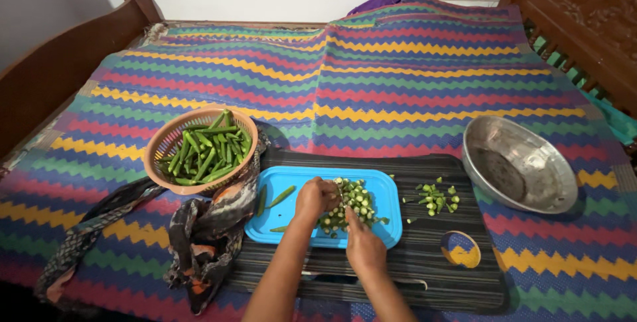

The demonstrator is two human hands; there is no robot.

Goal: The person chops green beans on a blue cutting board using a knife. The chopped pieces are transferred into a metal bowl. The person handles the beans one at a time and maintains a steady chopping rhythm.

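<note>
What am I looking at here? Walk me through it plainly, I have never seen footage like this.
There is one picture, taken by a camera on a person's head, looking down at their own two bare hands. No machine is involved.

The person works over a zigzag mat in many colours. On it lies a dark striped board, and on that a blue tray. The left hand rests on the tray at a pile of cut okra. The right hand points a finger into that pile; whether it holds a blade I cannot tell.

To the left stands a basket of whole okra pods, beside a dark cloth. More cut pieces lie on the board, and a metal bowl sits on the right.
</note>
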